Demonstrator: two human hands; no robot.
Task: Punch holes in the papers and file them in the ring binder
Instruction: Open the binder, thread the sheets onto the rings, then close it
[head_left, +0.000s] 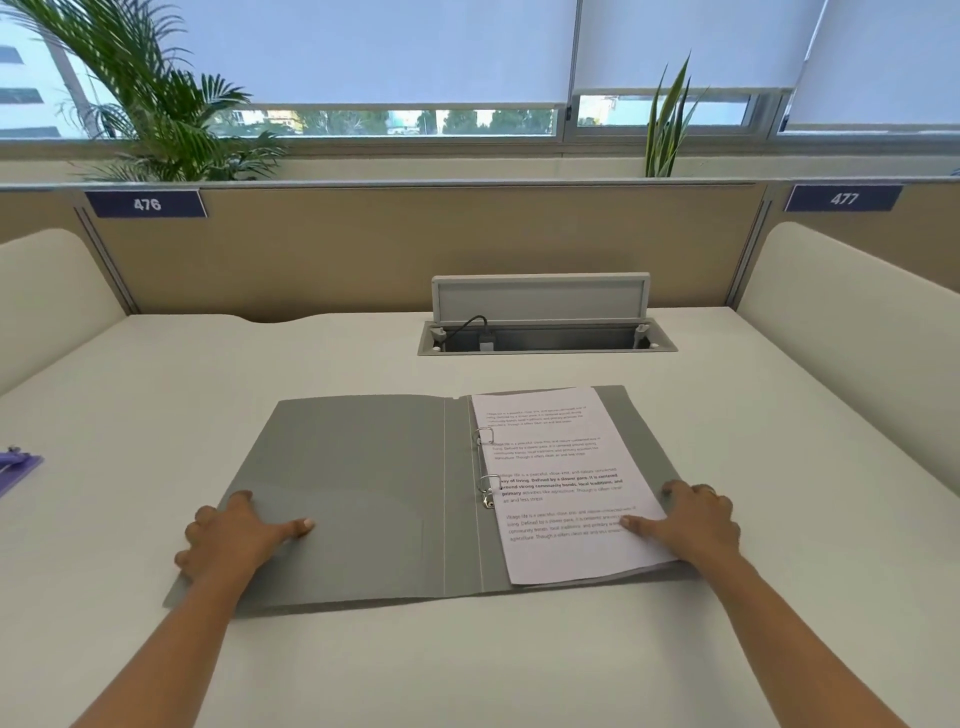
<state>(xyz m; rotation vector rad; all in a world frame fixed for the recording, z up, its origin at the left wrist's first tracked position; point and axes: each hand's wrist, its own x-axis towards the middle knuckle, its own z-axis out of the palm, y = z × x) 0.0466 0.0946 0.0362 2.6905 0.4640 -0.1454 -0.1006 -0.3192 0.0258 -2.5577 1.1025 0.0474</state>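
White tabletop (467, 665) at a partitioned office desk carries a grey ring binder (363, 493), lying open and flat between the person's two hands. A stack of white printed papers (561, 467) sits on the binder's right half, threaded on two silver metal rings (488, 486) beside the spine. The left hand (234, 535) grips the near outer corner of the left cover, thumb stretched flat on the inner face, fingers curled over the edge. The right hand (691, 519) holds the right cover's outer edge in like fashion, thumb pressing the lower right part of the top sheet, fingers bent around the edge. Well to the left of the left hand, a purple hole punch (18, 467) lies only partly in frame. Ahead of both hands, beyond the binder, a grey cable box (545, 338) is set into the tabletop, its flap raised and a black cable plugged inside. Behind it stands a beige partition (415, 244) bearing dark blue number plates 476 (147, 203) and 477 (844, 198). Green palm fronds (156, 104) and white roller blinds (389, 47) fill the window above.
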